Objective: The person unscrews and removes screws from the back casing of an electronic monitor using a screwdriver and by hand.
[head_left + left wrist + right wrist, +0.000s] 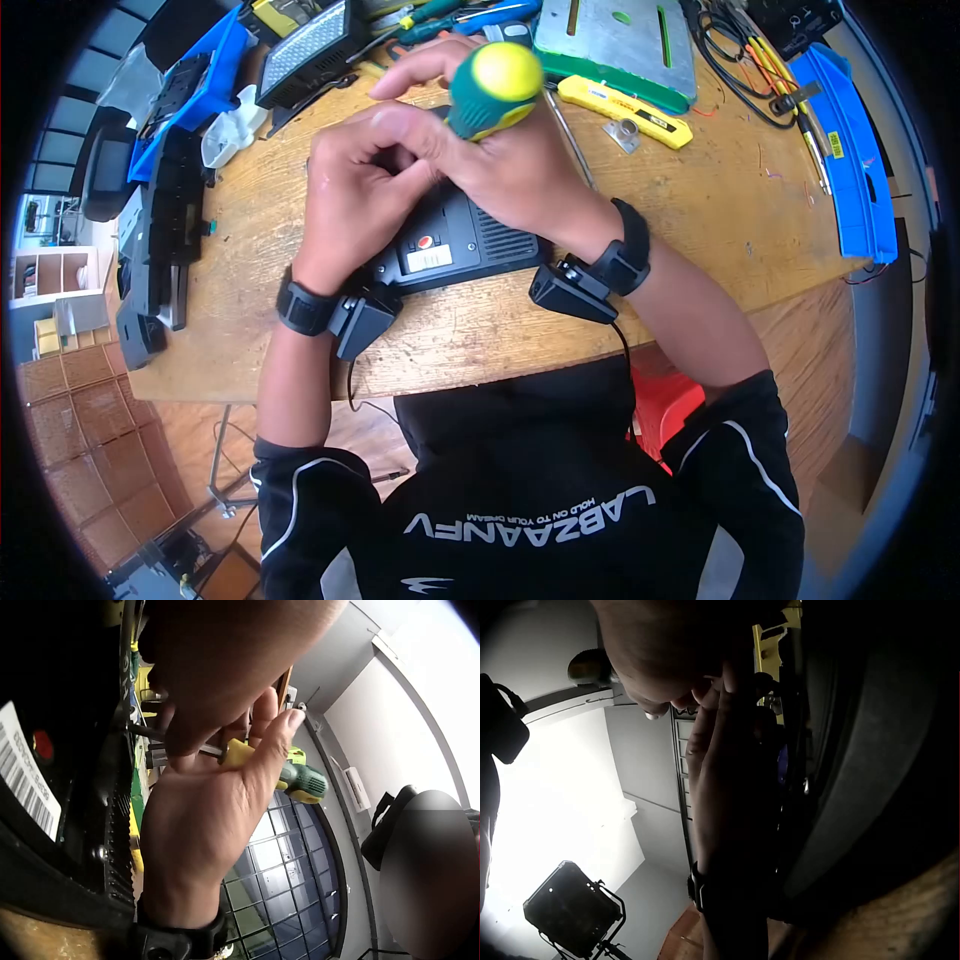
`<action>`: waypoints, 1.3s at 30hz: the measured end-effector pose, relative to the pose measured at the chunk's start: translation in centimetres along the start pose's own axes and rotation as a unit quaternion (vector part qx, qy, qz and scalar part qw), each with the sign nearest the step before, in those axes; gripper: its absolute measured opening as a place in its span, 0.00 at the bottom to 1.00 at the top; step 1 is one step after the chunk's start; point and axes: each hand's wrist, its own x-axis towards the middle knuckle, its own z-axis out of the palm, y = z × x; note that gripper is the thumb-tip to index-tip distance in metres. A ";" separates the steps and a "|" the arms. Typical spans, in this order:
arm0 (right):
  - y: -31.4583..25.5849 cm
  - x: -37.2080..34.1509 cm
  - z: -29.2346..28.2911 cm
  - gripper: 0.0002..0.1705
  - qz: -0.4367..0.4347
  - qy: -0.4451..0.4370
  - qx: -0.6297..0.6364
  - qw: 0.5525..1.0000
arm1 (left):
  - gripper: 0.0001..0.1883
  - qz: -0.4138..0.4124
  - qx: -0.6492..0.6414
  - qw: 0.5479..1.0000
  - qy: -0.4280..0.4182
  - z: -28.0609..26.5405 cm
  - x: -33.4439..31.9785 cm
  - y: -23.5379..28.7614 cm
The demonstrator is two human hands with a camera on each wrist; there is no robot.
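Observation:
A black device (460,240) with vent slots, a white barcode label and a red dot lies flat on the table under both hands. My right hand (520,180) grips the green-and-yellow handle of a screwdriver (495,85), which stands steeply over the device. In the left wrist view, the screwdriver's metal shaft (212,750) runs down to the device's surface (82,765). My left hand (355,195) has its fingers curled around the shaft near the tip, and they partly hide it. In the right wrist view both hands are dark, and the screwdriver handle (589,667) shows past the right hand.
Beyond the device lie a yellow utility knife (625,110), a green-and-silver case (615,45) and several hand tools. Blue trays (855,170) stand at the right and far left. Black casings (165,220) line the left edge; a LED light panel (310,50) sits at the back left.

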 end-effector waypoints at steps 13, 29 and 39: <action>0.5 -0.4 -0.6 0.23 0.075 0.025 0.146 0.986 | 0.12 -0.055 -0.216 0.973 0.057 1.5 0.3 -0.3; 1.5 -0.9 -0.5 0.22 0.046 0.055 0.148 0.986 | 0.09 -0.043 -0.139 0.989 0.022 0.9 0.2 -0.8; 1.5 -0.9 -0.2 0.22 0.070 0.070 0.203 0.974 | 0.13 -0.011 -0.159 0.987 0.038 1.1 0.5 -1.0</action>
